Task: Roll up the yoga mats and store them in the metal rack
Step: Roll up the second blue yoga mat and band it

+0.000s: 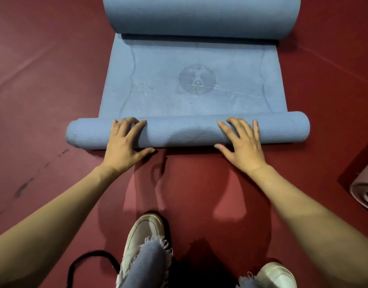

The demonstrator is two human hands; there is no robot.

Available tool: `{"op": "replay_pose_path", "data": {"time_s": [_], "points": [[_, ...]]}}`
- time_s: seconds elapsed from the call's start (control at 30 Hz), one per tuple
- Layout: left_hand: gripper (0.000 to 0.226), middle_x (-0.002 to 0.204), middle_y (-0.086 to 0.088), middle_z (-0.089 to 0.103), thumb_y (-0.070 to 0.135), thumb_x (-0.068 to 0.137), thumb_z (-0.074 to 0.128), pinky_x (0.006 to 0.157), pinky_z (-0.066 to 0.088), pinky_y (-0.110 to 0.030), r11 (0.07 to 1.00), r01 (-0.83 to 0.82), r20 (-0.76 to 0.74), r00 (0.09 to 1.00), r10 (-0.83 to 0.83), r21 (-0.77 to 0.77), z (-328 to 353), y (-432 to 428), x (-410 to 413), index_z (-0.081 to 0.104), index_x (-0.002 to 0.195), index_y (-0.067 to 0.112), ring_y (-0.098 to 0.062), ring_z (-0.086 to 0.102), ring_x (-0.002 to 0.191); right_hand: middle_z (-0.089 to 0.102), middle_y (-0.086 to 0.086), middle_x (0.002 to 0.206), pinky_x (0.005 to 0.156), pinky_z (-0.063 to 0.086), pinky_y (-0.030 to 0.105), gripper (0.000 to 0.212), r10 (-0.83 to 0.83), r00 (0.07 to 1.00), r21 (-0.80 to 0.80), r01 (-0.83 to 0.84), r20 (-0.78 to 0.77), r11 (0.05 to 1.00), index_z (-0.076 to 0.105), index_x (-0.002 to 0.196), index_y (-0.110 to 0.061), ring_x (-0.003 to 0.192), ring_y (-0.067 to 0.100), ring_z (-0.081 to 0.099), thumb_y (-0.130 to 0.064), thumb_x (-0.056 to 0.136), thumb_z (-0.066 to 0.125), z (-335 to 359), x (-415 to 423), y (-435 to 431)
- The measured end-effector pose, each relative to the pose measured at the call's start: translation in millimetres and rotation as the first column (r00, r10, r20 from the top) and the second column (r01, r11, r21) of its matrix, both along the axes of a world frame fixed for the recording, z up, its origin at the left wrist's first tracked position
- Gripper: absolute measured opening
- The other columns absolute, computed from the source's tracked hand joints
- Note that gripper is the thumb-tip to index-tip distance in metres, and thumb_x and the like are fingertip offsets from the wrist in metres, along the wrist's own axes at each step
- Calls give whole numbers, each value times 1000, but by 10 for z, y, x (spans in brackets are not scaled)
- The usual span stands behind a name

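A blue yoga mat (191, 90) lies on the red floor, stretching away from me. Its near end is wound into a thin roll (183, 133) that runs crosswise in front of me. The far end curls up into a big loose roll (201, 15) at the top of the view. My left hand (125, 142) presses on the left part of the thin roll, fingers spread over its top, thumb down at its near side. My right hand (241, 142) presses on the right part the same way. The metal rack is out of view.
A rolled pink mat (363, 192) lies on the floor at the right edge. My two white shoes (143, 233) stand just behind the roll, with a black strap (89, 260) looped on the floor at the lower left. Red floor (44, 90) surrounds the mat.
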State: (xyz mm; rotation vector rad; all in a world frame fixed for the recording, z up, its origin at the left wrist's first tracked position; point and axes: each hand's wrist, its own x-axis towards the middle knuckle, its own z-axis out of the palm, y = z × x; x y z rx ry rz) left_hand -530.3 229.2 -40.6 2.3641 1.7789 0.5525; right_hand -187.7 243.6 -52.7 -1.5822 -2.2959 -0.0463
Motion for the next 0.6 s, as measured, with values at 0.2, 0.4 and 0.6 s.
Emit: {"op": "replay_pose_path", "data": {"time_s": [0.2,0.4,0.6], "points": [[86,117,-17,53,70,67,57,97,30,-56,1000,-13,-87,996,13,-2,-5,150,29,53,124,6,-34,48,104,56,9,127,104,24,66,76,-57,998,-94,60,36,994,56,127,-19,120,27,44,-43,60,83,122,-96,153],[86,120,-14,53,73,65,55,101,28,-55,999,-26,-114,993,21,-40,9,204,47,50,124,10,-34,51,107,46,10,139,109,10,62,84,-33,997,-175,44,65,984,48,136,-18,132,28,38,-38,62,83,171,-95,193],[89,113,-10,60,77,55,55,93,34,-48,997,-25,-52,998,21,-78,143,333,10,61,116,12,-32,55,106,48,-2,130,107,20,51,77,-47,997,-323,66,66,944,49,130,-29,125,21,38,-37,60,81,381,-135,426]]}}
